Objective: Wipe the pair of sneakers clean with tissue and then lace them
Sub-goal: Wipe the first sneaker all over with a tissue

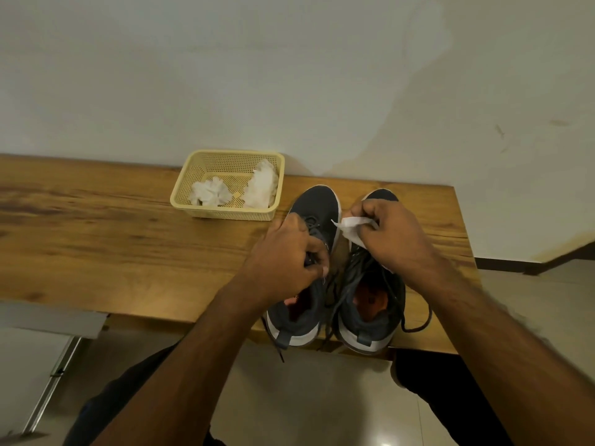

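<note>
Nearest the table's front edge, the two dark sneakers are sitting side by side with heels toward the person, their orange insoles showing and loose laces trailing off the heels. The left hand [291,252] is curling over the midfoot of the left sneaker [309,252], its fingers closing on the lace area and steadying the shoe. The right hand [392,233] is hovering over the forefoot of the right sneaker [370,304], its fingers [365,217] pinching a white tissue [351,228] that is sticking out toward the gap between the two shoes. Judging by this, the wiping step is underway and lacing is not yet begun; the next move is probably calling for pressing the tissue down onto the upper or the white sole edge and rubbing while the other hand is keeping the shoe from sliding. Farther back on the wooden table [96,239], a yellow basket [225,214] is holding crumpled tissues against the wall
</note>
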